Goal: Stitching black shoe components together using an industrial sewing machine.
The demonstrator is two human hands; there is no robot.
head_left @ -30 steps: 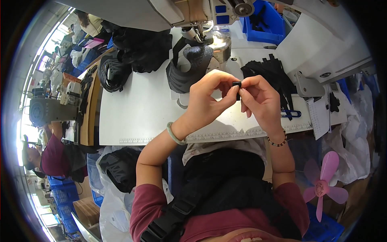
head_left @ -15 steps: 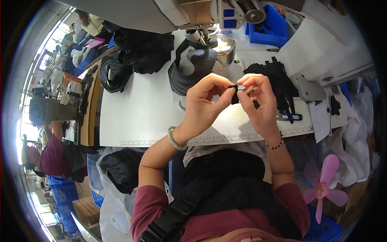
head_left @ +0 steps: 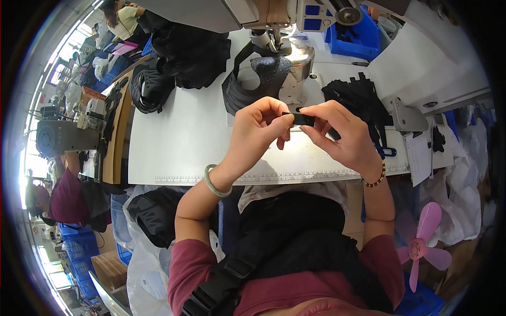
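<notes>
- Hands meet above the near part of a white sewing table [head_left: 179, 137]; the left hand [head_left: 255, 131] and the right hand [head_left: 342, 134] pinch between them a small black strip [head_left: 301, 119], held level in the air in front of the sewing machine [head_left: 274, 21]
- Left hand: thumb and forefinger closed on the strip's left end; a pale green bangle [head_left: 213, 181] sits on that wrist
- Right hand: fingertips closed on the strip's right end; a dark beaded bracelet [head_left: 375, 179] circles that wrist
- Far of the hands, a black shaped fabric piece [head_left: 253, 79] lies under the machine's needle area; just right of the hands, a heap of black straps [head_left: 358, 100] rests on the table
- Far left on the table, more black stitched pieces [head_left: 153, 87] lie piled; a blue bin [head_left: 358, 37] stands far right behind the machine
- Ruler markings [head_left: 295, 178] run along the table's near edge
- Near right, low beside the table, a pink fan [head_left: 421, 245] shows
- To handle the strip well, judging from the pinch: keep both ends gripped close to the tips, edges matched and flat, with no twist; whether the strip is folded or single I cannot tell
</notes>
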